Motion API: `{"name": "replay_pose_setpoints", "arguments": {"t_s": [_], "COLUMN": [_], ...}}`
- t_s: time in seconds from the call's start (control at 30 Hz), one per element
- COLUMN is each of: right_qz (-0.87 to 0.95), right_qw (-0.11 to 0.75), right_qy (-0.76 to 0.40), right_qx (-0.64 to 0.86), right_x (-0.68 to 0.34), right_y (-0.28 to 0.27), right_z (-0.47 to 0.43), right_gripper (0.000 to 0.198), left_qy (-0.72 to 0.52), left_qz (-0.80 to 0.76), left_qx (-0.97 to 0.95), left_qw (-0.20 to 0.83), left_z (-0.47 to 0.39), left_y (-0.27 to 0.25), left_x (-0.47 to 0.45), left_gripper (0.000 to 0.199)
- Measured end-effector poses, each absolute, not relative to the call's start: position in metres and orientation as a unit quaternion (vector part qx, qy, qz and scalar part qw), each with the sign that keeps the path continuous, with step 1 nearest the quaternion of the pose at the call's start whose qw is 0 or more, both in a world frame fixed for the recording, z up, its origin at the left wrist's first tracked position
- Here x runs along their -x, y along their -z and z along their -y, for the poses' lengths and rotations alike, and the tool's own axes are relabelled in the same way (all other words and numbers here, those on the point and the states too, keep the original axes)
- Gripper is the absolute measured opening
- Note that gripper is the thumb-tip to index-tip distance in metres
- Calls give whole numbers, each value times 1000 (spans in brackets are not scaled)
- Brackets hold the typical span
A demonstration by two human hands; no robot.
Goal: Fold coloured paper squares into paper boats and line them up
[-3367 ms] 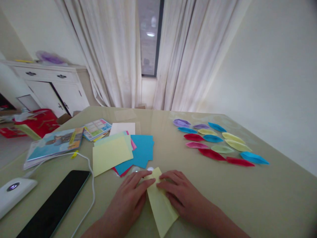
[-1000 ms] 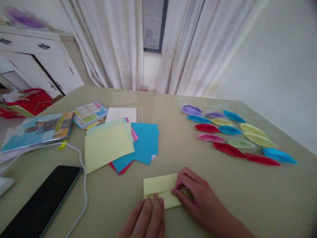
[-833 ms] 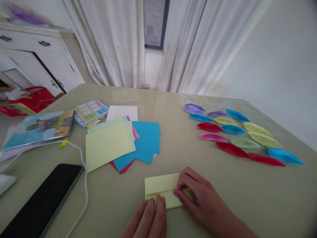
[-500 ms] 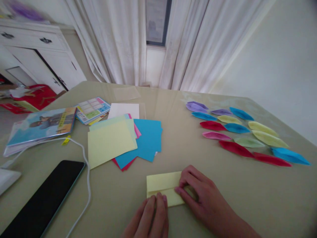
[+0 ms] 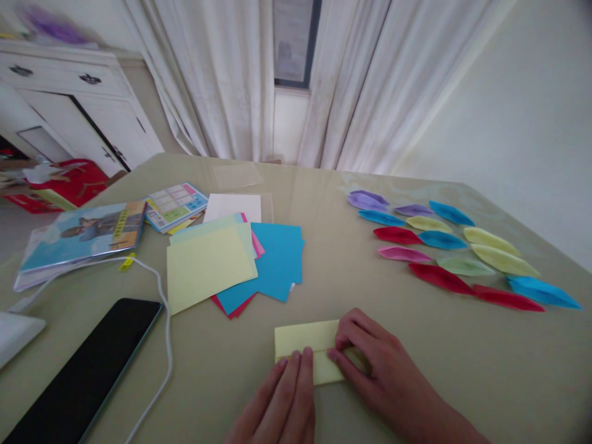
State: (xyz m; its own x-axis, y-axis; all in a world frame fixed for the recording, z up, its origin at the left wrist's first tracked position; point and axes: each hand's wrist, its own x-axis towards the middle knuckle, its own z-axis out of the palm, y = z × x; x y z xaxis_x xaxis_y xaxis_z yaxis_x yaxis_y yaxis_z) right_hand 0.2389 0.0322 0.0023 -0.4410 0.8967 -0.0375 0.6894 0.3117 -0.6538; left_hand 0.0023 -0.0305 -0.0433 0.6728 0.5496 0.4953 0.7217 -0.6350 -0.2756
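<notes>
Yellow paper (image 5: 303,338) — one, folded, flat on the table (image 5: 217,376), nearer than the sheets (image 5: 210,265). Left hand (image 5: 283,404): fingers straight across its near-left part; thumb hidden, grip cannot be told. Right hand (image 5: 377,364) — thumb and curled fingers grasping its right end. Phone (image 5: 92,370): left.
</notes>
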Motion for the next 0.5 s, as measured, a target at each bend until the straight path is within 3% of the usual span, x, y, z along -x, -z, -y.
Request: {"name": "replay_pose_setpoints", "arguments": {"t_s": [0.5], "right_qz": [800], "right_qw": [149], "right_qy": [-285], "right_qx": [507], "right_x": [-244], "right_y": [-4], "right_z": [-33], "right_gripper": [13], "left_qy": [167], "left_qz": [369], "left_qx": [894], "left_qw": [191], "left_z": [32], "left_y": [55], "left_x": [8], "left_gripper": [40]}}
